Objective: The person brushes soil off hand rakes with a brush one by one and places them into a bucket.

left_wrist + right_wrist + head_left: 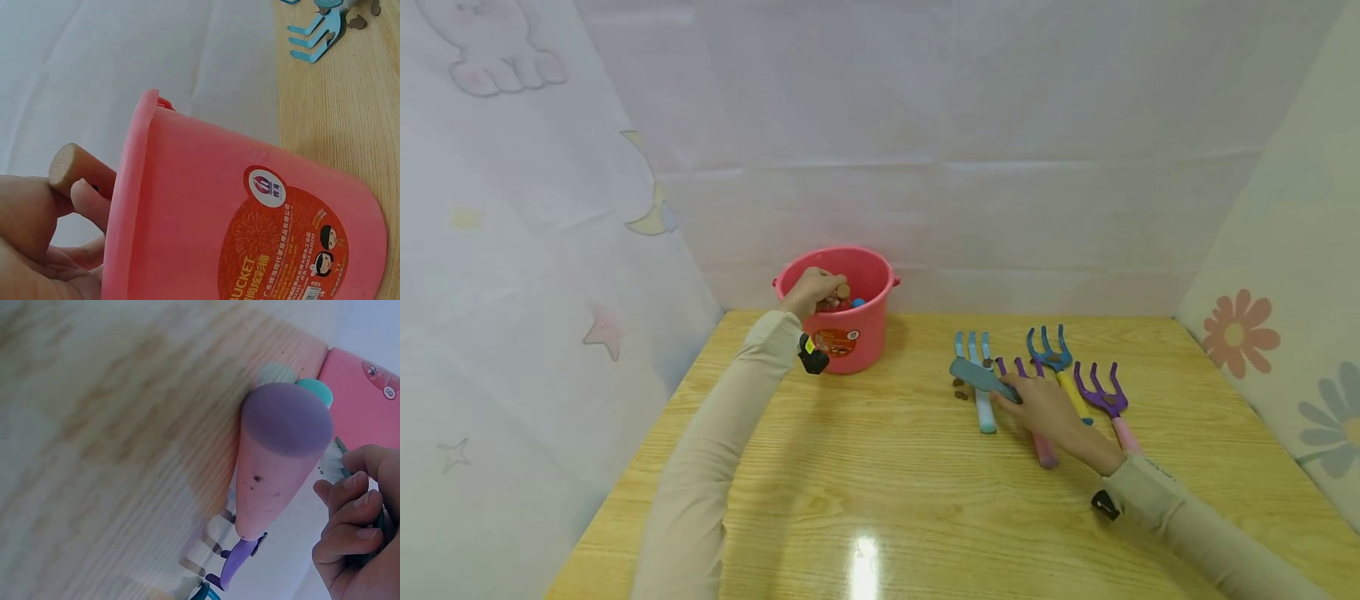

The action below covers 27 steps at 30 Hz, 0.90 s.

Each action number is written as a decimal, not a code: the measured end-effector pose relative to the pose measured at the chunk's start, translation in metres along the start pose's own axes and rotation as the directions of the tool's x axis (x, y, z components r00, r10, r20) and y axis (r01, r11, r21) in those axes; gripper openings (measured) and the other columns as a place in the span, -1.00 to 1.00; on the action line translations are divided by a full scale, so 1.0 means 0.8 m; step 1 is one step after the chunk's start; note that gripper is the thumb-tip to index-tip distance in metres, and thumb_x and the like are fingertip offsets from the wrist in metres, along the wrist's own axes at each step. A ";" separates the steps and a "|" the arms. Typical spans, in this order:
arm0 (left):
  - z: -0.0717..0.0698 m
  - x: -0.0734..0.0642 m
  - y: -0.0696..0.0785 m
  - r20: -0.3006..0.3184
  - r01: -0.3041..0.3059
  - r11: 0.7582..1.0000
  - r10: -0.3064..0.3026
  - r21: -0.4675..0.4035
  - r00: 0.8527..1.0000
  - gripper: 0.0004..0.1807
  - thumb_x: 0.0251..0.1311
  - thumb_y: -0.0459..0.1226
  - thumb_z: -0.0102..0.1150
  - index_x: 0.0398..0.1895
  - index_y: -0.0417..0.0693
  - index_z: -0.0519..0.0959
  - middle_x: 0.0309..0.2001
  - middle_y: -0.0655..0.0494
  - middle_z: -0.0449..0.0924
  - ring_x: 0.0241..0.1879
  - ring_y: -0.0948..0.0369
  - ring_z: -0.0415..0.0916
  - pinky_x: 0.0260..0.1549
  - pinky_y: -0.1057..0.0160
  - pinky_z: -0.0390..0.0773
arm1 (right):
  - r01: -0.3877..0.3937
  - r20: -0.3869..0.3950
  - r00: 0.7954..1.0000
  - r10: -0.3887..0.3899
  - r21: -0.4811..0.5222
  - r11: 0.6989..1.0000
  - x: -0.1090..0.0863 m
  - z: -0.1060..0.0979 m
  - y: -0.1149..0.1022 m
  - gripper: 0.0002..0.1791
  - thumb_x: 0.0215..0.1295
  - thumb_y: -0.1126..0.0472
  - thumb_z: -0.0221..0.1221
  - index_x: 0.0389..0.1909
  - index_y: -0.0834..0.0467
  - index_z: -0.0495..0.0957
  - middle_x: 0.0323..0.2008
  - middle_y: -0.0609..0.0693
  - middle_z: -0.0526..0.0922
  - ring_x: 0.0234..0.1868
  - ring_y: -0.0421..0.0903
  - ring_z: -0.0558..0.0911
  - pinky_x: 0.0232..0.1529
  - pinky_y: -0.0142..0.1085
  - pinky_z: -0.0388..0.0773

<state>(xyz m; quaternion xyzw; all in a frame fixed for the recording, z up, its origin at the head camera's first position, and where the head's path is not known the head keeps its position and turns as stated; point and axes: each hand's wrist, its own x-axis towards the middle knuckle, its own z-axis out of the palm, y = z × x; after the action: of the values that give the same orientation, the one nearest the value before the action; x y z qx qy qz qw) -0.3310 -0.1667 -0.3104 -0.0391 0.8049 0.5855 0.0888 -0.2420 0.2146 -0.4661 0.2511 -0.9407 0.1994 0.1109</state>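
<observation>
Long, creased beige sleeves (703,467) are worn, with a black left camera (813,357), marked in yellow, and a black right camera (1105,505) worn near the cuffs (781,327).

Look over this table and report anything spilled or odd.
Small brown bits lie loose on the table beside the light-blue fork; they look like stray dirt, though I can't be sure. Dark specks mark the pink handle below the right hand. The pink bucket stands upright.
</observation>
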 end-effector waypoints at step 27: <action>0.009 0.016 -0.010 -0.033 0.004 0.992 0.000 0.128 0.999 -0.66 0.36 -0.37 -0.02 -0.61 -0.23 0.52 -0.73 0.11 0.39 -0.72 0.27 0.38 -0.63 0.38 0.40 | -0.019 0.005 1.000 0.018 0.040 0.999 -0.003 0.003 0.000 -0.70 0.35 0.13 0.26 -0.11 0.32 0.63 -0.75 -0.20 0.25 -0.78 -0.32 0.14 -0.72 -0.42 0.09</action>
<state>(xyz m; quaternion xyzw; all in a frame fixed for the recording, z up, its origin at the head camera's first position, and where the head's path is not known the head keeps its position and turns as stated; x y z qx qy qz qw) -0.3416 -0.1622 -0.3226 -0.0436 0.8421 0.5318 0.0783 -0.2403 0.2148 -0.4691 0.2451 -0.9391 0.2184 0.1018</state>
